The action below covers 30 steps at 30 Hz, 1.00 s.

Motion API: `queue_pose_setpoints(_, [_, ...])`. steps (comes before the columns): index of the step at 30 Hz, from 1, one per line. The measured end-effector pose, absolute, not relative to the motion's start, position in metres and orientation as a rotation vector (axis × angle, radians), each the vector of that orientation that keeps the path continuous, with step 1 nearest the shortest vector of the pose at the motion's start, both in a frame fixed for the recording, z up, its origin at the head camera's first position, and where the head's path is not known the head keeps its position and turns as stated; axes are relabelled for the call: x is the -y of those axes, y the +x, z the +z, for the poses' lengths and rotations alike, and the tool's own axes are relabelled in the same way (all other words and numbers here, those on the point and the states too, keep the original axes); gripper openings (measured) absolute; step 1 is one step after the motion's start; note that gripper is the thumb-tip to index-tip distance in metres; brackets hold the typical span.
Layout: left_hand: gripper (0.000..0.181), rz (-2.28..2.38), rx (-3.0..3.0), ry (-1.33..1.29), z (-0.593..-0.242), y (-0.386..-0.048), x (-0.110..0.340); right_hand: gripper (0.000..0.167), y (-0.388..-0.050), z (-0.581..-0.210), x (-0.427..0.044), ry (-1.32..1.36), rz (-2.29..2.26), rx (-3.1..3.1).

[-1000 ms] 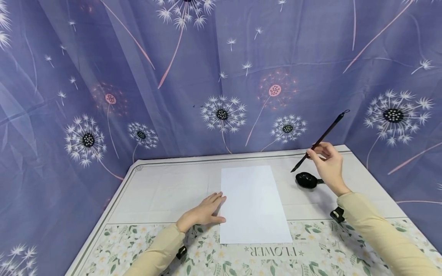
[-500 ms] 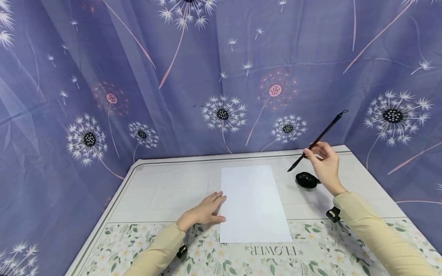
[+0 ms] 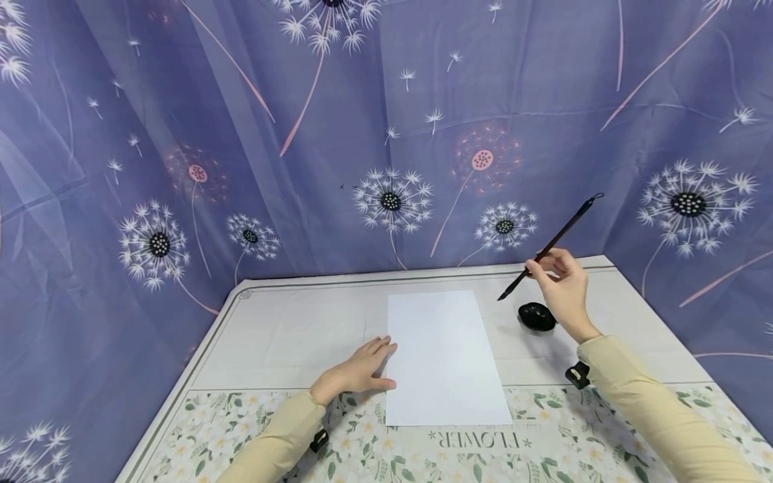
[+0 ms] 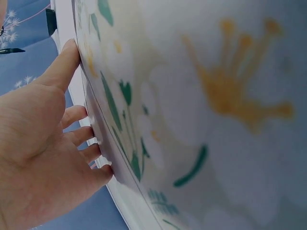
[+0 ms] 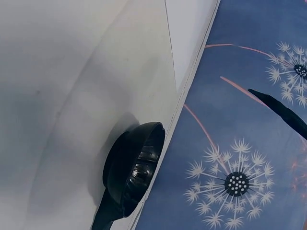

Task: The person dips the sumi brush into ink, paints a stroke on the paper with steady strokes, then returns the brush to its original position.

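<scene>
My right hand (image 3: pixel 563 285) pinches the dark handle of a writing brush (image 3: pixel 558 236), held slanted with its black tip down and left, above the table. Below and to the left of that hand sits a small black dish (image 3: pixel 537 316); the right wrist view shows the dish (image 5: pixel 139 167) with a short handle. A blank white sheet of paper (image 3: pixel 443 362) lies in the middle of the table. At its left edge my left hand (image 3: pixel 356 367) rests with fingers spread, fingertips touching the paper's edge. In the left wrist view the hand (image 4: pixel 43 139) holds nothing.
The table cover (image 3: pixel 290 329) is plain white at the back and floral at the front, with the word FLOWER printed on it. A purple dandelion-print curtain (image 3: pixel 314 221) hangs behind and along both sides.
My right hand has moved a little to the left with the brush, whose tip has shifted toward the paper. The left hand and the sheet have stayed in place.
</scene>
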<state>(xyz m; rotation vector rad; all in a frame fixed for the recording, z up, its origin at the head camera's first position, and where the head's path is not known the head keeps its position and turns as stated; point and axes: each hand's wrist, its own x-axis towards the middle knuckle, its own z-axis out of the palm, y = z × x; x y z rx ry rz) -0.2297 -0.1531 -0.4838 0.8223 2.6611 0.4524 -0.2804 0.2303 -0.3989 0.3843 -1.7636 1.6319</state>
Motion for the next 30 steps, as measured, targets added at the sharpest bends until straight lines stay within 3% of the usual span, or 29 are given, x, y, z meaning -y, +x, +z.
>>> queue_pose_setpoints(30, [0.083,0.462,-2.687,0.824,-0.49,-0.231,0.154,0.019,-0.283,-0.4,-0.219,0.491,1.666,1.704])
